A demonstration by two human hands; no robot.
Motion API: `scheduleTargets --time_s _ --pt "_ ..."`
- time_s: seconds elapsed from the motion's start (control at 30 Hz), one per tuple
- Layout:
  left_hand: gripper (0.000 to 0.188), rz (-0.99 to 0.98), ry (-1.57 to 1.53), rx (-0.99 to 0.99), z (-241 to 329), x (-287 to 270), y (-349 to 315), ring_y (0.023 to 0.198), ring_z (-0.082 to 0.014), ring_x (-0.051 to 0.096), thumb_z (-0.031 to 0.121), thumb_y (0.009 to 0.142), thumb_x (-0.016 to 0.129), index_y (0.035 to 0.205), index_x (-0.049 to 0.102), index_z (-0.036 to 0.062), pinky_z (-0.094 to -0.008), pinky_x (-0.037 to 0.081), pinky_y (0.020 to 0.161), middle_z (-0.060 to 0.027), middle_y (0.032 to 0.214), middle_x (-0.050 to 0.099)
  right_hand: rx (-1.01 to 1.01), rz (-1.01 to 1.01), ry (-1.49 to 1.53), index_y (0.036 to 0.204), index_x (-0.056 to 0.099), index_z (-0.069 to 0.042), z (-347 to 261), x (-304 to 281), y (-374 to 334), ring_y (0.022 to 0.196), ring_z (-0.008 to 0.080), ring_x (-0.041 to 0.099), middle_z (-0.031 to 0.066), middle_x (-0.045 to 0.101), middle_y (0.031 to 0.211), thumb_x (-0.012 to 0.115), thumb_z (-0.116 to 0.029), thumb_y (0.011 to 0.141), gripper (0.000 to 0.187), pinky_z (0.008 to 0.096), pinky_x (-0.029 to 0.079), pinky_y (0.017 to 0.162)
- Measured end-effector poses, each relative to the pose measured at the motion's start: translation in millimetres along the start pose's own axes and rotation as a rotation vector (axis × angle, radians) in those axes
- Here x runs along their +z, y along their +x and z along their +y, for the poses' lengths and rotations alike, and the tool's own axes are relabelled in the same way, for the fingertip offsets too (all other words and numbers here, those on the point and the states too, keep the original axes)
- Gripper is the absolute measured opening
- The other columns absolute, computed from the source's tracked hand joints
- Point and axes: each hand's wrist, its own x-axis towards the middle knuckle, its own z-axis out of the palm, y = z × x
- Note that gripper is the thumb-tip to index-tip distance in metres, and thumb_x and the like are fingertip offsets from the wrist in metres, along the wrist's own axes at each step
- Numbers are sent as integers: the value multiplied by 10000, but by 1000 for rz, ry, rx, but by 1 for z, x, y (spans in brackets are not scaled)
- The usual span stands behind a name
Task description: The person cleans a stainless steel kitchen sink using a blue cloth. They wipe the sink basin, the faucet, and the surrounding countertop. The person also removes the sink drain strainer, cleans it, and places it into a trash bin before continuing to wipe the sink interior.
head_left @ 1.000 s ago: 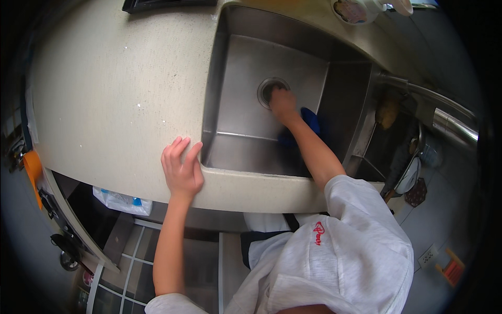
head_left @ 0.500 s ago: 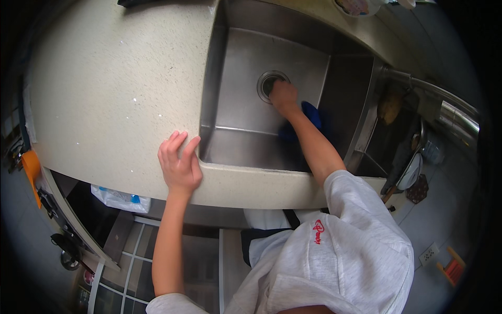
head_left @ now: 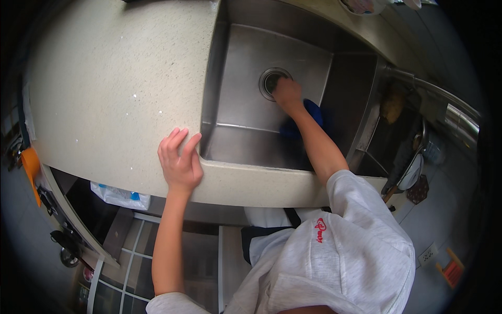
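My right hand (head_left: 288, 94) reaches down into the steel sink (head_left: 251, 52), at the right side of the round drain (head_left: 268, 82). Its fingers are curled together at the drain opening, and their tips are hidden, so what they grip does not show. Partly behind my right forearm lies a dark blue thing (head_left: 314, 112) on the sink floor; its kind is unclear. My left hand (head_left: 180, 165) rests palm down on the pale speckled countertop (head_left: 110, 104), fingers stretched out, beside the sink's near left corner.
A smaller compartment at the sink's right holds a yellowish-brown thing (head_left: 392, 107), with a metal rail (head_left: 444, 95) beyond it. Below the counter, a white plastic package (head_left: 117, 196) sits by an open drawer. An orange thing (head_left: 31, 167) hangs at the far left.
My right hand stays at the drain with its fingers still curled. The view has shifted slightly; my left hand keeps its place on the countertop.
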Motion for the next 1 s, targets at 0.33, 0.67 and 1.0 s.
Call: scheduleTargets --time_s 0.33,0.67,1.0 --pt "373 -3 4 -7 -1 0 0 1198 -282 509 28 802 605 1138 648 184 -452 367 1020 -51 1242 529 -66 25 6 852 699 -47 9 -2 -7 849 374 669 180 690 855 621 -187 763 183 472 541 754" --pt "374 -2 4 -7 -1 1 0 1194 -283 513 25 796 605 1134 649 180 -453 369 1018 -53 1237 532 -366 -65 125 908 711 -98 18 -21 -29 884 331 670 122 700 914 558 -330 843 286 450 540 757" --pt "360 -3 -3 6 0 1 1 1199 -325 506 -13 812 562 1136 649 119 -434 367 1026 -99 1230 542 -569 -106 -126 876 672 -67 22 -26 -22 853 333 678 135 685 917 600 -210 810 173 444 545 730"
